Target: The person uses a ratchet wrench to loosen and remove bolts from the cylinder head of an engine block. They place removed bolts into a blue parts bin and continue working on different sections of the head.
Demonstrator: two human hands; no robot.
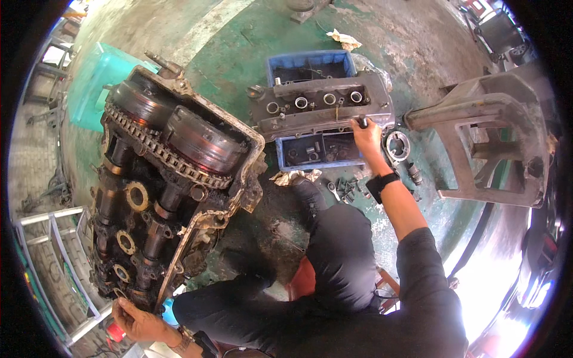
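Note:
My right hand [367, 138] is closed around a short black handle [362, 122] at the near edge of a grey valve cover [322, 116]. What the handle belongs to is hidden by my fingers. At lower left, my left hand [136, 319] has its fingers curled by the near end of a large, oily engine [155, 197]; anything in the fingertips is too small to make out. On the engine, a timing chain [161, 149] runs round two dark round gears [203, 140], and brass-coloured rings [137, 197] line the middle.
Blue parts bins [286, 164] sit under the valve cover, with loose dark parts [352, 190] and a metal ring [398, 146] nearby. A grey metal frame [489, 143] stands to the right. Left are a teal box [89, 89] and a ladder-like frame [59, 268].

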